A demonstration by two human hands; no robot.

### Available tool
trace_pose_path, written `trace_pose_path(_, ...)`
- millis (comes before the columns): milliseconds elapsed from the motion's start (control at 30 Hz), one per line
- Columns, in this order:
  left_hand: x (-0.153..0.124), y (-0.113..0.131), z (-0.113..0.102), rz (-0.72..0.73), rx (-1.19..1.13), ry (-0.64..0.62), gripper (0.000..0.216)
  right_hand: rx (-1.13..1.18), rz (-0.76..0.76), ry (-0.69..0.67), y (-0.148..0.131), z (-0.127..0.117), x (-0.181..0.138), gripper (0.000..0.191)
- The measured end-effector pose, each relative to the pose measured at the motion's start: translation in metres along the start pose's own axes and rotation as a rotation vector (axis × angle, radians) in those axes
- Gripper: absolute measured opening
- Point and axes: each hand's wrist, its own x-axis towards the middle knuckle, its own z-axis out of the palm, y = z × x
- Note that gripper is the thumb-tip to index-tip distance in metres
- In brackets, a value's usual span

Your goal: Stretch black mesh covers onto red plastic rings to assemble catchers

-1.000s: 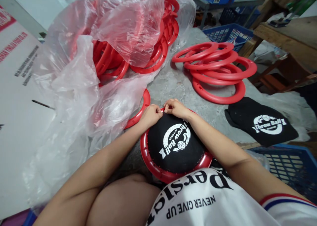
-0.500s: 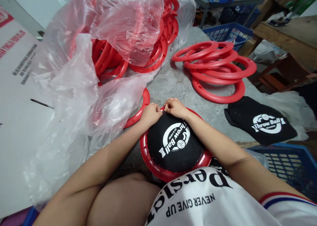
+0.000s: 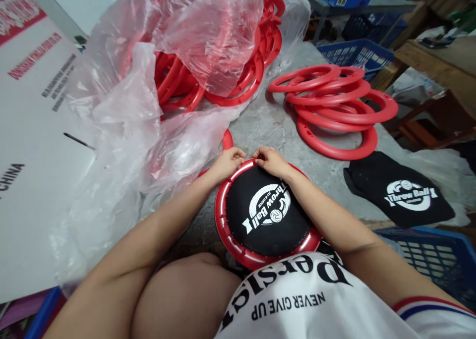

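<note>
A red plastic ring (image 3: 222,225) lies in front of me, against my body, with a black "Throw Ball" fabric (image 3: 266,212) stretched over its middle. My left hand (image 3: 229,161) grips the ring's far rim, fingers curled over the edge. Beside it my right hand (image 3: 270,161) presses the edge of the black fabric at the same far rim, fingers bent and together. The two hands are a short gap apart.
A pile of red rings (image 3: 330,106) lies at the right on the grey table (image 3: 267,126). A clear plastic bag (image 3: 148,81) with more red rings fills the left and back. A loose black "Throw Ball" cloth (image 3: 401,193) lies at the right, blue baskets (image 3: 431,254) near it.
The hands have drawn slightly apart along the far rim; the left hand now curls over the ring's edge. More red rim shows at the top left. The view has shifted a little.
</note>
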Motion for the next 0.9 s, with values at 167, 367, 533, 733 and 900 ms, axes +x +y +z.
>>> trace_pose_path(167,0.001,-0.001,-0.005,0.132,0.236,-0.063,0.019,-0.024,-0.118,0.075,-0.008,-0.001,-0.007,0.017)
trace_pose_path(367,-0.006,0.011,-0.014,0.168,0.523,-0.089,0.022,-0.132,-0.376,-0.053,-0.029,0.002,-0.015,0.011)
trace_pose_path(533,-0.018,0.019,-0.015,0.099,0.682,-0.108,0.020,-0.061,-0.350,-0.087,-0.026,0.004,-0.012,0.004)
trace_pose_path(733,-0.018,0.009,-0.014,0.119,0.557,-0.178,0.018,0.020,-0.291,-0.078,-0.024,0.005,-0.010,0.007)
trace_pose_path(900,-0.013,0.000,-0.015,0.121,0.474,-0.161,0.015,-0.002,-0.264,-0.071,-0.028,0.004,-0.011,0.008)
